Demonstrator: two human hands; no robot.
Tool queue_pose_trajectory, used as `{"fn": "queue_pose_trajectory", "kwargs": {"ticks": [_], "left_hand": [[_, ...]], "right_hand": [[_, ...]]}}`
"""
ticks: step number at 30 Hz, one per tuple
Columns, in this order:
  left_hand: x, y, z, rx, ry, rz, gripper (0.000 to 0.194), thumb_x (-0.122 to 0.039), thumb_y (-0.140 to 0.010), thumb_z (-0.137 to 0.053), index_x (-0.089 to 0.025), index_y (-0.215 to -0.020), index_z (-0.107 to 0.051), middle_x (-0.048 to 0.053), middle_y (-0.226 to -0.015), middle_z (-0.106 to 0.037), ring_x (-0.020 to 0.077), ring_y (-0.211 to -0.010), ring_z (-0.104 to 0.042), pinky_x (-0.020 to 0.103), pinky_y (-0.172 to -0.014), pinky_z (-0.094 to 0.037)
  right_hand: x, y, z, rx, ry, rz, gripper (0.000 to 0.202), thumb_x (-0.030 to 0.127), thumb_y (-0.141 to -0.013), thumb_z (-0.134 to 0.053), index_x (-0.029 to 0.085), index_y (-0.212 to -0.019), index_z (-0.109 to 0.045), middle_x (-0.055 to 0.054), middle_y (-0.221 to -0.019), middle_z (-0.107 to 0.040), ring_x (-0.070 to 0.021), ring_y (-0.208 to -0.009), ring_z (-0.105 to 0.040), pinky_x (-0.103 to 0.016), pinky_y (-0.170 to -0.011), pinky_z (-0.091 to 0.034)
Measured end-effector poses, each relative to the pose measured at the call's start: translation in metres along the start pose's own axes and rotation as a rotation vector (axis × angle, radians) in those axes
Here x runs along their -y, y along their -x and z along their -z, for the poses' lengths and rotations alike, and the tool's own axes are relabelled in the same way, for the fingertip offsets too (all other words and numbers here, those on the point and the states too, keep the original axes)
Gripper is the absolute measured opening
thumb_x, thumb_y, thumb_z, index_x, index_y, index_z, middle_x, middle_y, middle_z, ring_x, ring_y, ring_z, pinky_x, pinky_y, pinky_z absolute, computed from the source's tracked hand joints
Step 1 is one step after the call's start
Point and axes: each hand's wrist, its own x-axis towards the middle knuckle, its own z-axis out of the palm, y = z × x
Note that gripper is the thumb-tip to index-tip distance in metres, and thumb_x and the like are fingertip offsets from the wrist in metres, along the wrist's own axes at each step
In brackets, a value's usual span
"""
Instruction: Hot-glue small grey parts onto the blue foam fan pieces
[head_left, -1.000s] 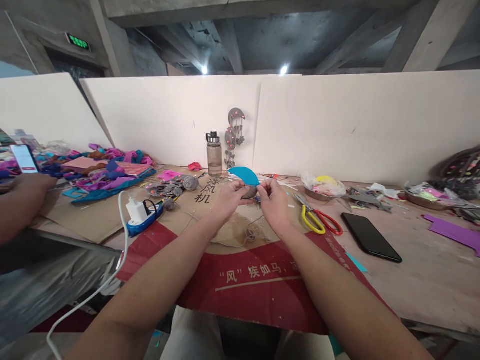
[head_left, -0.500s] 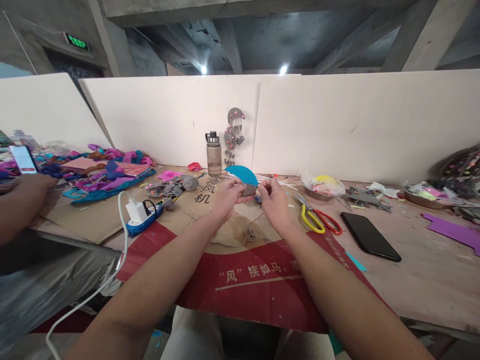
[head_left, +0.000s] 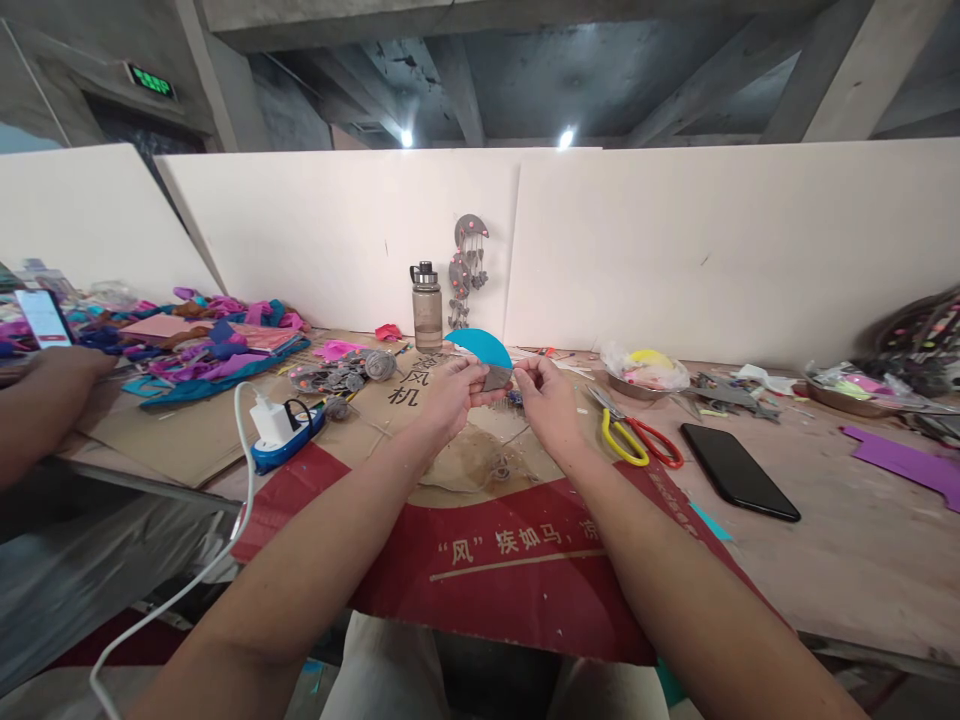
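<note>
A blue and grey curved piece (head_left: 481, 346) is gripped by my left hand (head_left: 454, 396), its blue face up and grey edge below. My right hand (head_left: 541, 390) is closed in a pinch at the piece's right edge; what its fingertips hold is too small to make out. Beneath both hands lies a flattened red and brown cardboard (head_left: 517, 590) with printed characters. Thin grey yarn (head_left: 501, 466) trails over it. Scissors (head_left: 636, 436) with one yellow and one red handle rest to the right of my right hand.
A bottle (head_left: 428, 312) and a hanging grey crescent ornament (head_left: 470, 230) are at the back. A black phone (head_left: 739, 472) lies right. On the left are a power strip (head_left: 289, 445), felt scraps (head_left: 217, 350) and another person's hand (head_left: 67, 368) by a lit phone (head_left: 43, 318).
The blue and grey piece has shifted and tilted slightly to the left, still in my left hand. Both hands stay nearly in place.
</note>
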Motion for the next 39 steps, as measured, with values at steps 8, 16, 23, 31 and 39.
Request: {"fn": "queue_pose_trajectory", "kwargs": {"ticks": [8, 16, 23, 31, 39], "left_hand": [[-0.002, -0.002, 0.003, -0.085, 0.001, -0.118, 0.018, -0.017, -0.067, -0.064, -0.016, -0.065, -0.046, 0.000, -0.066, -0.062, 0.0152, -0.068, -0.067, 0.044, -0.080, -0.056], [-0.007, -0.014, 0.021, -0.145, 0.019, -0.207, 0.021, -0.020, -0.066, -0.065, -0.017, -0.066, -0.044, 0.000, -0.067, -0.062, 0.0177, -0.073, -0.068, 0.044, -0.082, -0.055], [-0.012, -0.020, 0.033, -0.190, -0.001, -0.261, 0.021, -0.020, -0.065, -0.063, -0.017, -0.063, -0.042, -0.002, -0.061, -0.057, 0.0158, -0.071, -0.067, 0.041, -0.083, -0.055], [-0.012, -0.019, 0.033, -0.176, 0.019, -0.277, 0.024, -0.022, -0.064, -0.066, -0.018, -0.063, -0.042, -0.007, -0.052, -0.043, 0.0178, -0.072, -0.068, 0.044, -0.083, -0.055], [-0.006, -0.020, 0.032, -0.138, -0.008, -0.190, 0.020, -0.021, -0.067, -0.065, -0.016, -0.068, -0.046, 0.004, -0.070, -0.065, 0.0186, -0.073, -0.069, 0.041, -0.080, -0.055]], "right_hand": [[0.003, 0.005, -0.003, 0.042, 0.028, 0.016, 0.013, 0.032, -0.083, -0.048, 0.021, -0.076, -0.048, 0.003, -0.068, -0.049, -0.0129, -0.063, -0.044, -0.026, -0.063, -0.035], [-0.003, 0.006, -0.007, 0.419, 0.113, 0.050, 0.021, 0.033, -0.084, -0.045, 0.020, -0.071, -0.054, 0.001, -0.071, -0.057, -0.0147, -0.071, -0.050, -0.026, -0.066, -0.036], [-0.034, -0.015, 0.024, 0.137, 0.602, -0.105, 0.025, 0.039, -0.085, -0.045, 0.020, -0.073, -0.056, -0.009, -0.073, -0.063, -0.0208, -0.070, -0.056, -0.033, -0.067, -0.038], [-0.094, -0.011, 0.026, 0.289, 0.700, -0.279, 0.031, 0.039, -0.064, -0.068, 0.024, -0.046, -0.047, -0.007, -0.055, -0.056, -0.0269, -0.072, -0.059, -0.043, -0.071, -0.044], [-0.094, -0.013, 0.022, 0.113, 0.475, -0.227, 0.020, 0.023, -0.055, -0.066, 0.023, -0.047, -0.048, -0.003, -0.044, -0.049, -0.0230, -0.057, -0.056, -0.037, -0.061, -0.044]]}}
